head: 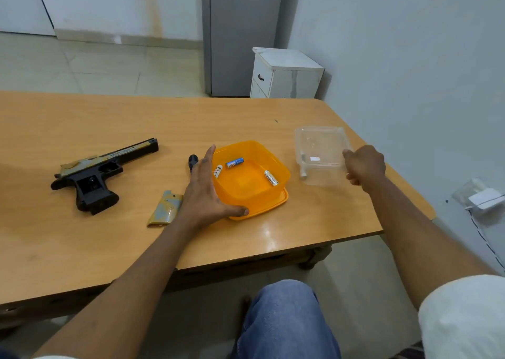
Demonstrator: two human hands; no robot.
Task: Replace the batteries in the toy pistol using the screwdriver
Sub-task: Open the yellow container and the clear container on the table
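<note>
Battery swap stage, judging by the layout: toy pistol [101, 175] lies on the table [82, 244] with grip compartment open, its cover [165, 208] just left of the left wrist. Left hand [203, 192] flat, fingers straight, pressed against the near-left wall of the orange tub [262, 194]. Three batteries [235, 163] inside, right of that palm. Right hand [364, 164] curled onto the edge of the clear container [319, 140]. Screwdriver [193, 161] handle peeks out behind left fingers. Next probably: pick a battery from the tub, seat it in the pistol
</note>
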